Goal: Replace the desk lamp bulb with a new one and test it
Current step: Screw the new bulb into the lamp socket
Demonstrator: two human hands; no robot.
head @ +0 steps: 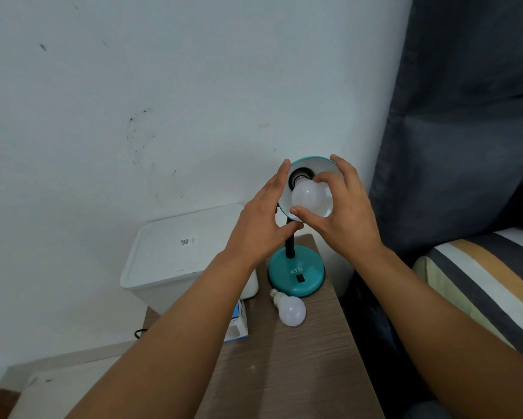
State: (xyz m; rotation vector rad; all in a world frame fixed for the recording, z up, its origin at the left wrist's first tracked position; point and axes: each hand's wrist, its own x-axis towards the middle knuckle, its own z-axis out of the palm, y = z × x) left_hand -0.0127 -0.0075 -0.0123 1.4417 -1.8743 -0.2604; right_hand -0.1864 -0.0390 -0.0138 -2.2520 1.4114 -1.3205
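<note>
A teal desk lamp [296,275] stands near the back of a brown wooden desk [299,364]. Its round base has a small black switch on it. A black bendy neck goes up to the lamp shade [313,162], which is tipped so its white inside faces the camera.

The right hand [342,213] is wrapped around a white bulb [310,196] that sits inside the shade. The thumb is under the bulb and the fingers curl over its top and side. The metal end of the bulb points into the dark socket at the back of the shade. It is hard to tell how far in it is.

The left hand [263,219] is open. Its fingers lie flat along the left edge of the shade and its thumb reaches under it, near the neck.

A second white bulb [290,309] lies on its side on the desk, just in front of the lamp base, with its metal end pointing back toward the base.

A small blue and white bulb box [239,326] sits on the desk to the left, partly hidden by the left arm. What is in it cannot be seen.

A big white bin [181,255] with its lid shut stands behind the box, by the wall. A striped bed [490,285] is on the right.
</note>
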